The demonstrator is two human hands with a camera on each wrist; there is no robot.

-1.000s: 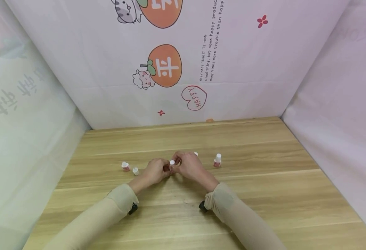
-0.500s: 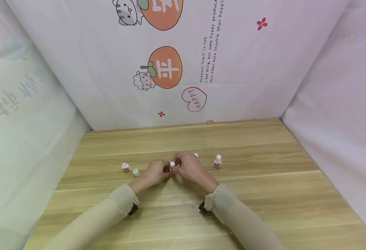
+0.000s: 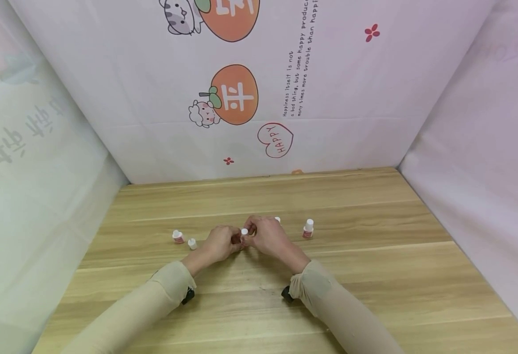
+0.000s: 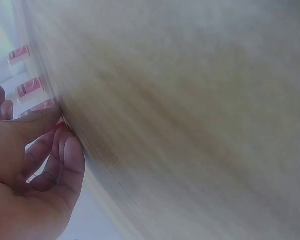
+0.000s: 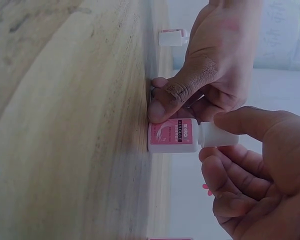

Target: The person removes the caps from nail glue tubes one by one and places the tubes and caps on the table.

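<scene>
Both hands meet around a small white glue bottle (image 5: pixel 174 136) with a pink label, upright on the wooden table. My left hand (image 3: pixel 219 242) grips the bottle's body low down, its thumb (image 5: pixel 160 107) against the label edge. My right hand (image 3: pixel 267 233) pinches the white cap (image 5: pixel 219 135) between thumb and fingers; the cap sits on the bottle's neck. To the left stands another bottle (image 3: pixel 177 237) with a short top, and a loose white cap (image 3: pixel 192 244) is beside it. In the left wrist view, my left fingers hide most of the held bottle.
A capped bottle (image 3: pixel 308 229) stands to the right of my right hand. Behind that hand, a further white top (image 3: pixel 277 219) is mostly hidden. The wooden table (image 3: pixel 259 309) ends at a printed cloth wall (image 3: pixel 329 142), with pale cloth on both sides.
</scene>
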